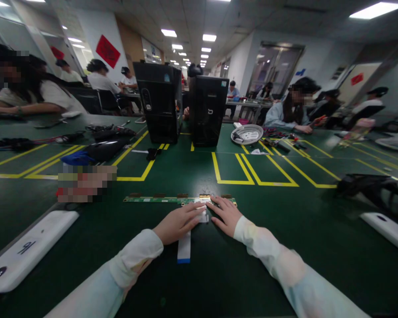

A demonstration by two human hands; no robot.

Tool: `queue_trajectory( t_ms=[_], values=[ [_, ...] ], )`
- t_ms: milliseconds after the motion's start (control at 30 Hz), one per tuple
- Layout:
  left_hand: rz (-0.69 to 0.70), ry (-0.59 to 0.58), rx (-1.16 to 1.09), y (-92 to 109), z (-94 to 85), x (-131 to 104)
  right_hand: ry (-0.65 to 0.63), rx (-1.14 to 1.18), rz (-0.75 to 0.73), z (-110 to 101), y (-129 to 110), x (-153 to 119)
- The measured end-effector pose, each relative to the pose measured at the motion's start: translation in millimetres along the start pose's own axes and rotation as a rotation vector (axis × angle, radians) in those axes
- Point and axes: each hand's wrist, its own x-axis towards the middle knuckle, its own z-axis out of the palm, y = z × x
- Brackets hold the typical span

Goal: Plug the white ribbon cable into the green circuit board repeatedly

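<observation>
A long, narrow green circuit board [155, 200] lies crosswise on the table in front of me, with several brown tabs along its far edge. My left hand [179, 222] reaches in from the left, fingers stretched toward the board's near edge. Across from it, my right hand [227, 215] rests with its fingers spread, the tips on or just above the board's right part. Between the fingertips a small whitish piece [204, 217] shows, partly covered. A white flat ribbon cable [184, 248] with a blue end runs out toward me from beneath my left hand.
Two black computer towers [208, 112] stand ahead. A white basket [247, 134] sits to their right. White devices lie at left [33, 249] and right [389, 232]. Dark bags and cables [102, 148] lie at back left. Yellow tape [235, 181] marks the green table. Other people sit around.
</observation>
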Motion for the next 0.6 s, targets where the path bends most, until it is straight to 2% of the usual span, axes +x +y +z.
queue_trajectory(
  t_ms=[133, 333, 433, 600],
  values=[
    [-0.1, 0.107, 0.058, -1, -7.1, -2, 0.0, -0.006, -0.008, 2, 2, 0],
    [-0.238, 0.198, 0.17, 2, -30.5, -16, -0.007, -0.008, -0.019, 4, 4, 1],
    [-0.3, 0.2, 0.208, 4, -36.6, -38, -0.017, -0.006, -0.012, 4, 3, 2],
    [-0.449, 0.046, 0.253, 0, -25.5, -95, -0.038, 0.003, 0.0, 1, 1, 2]
  ],
)
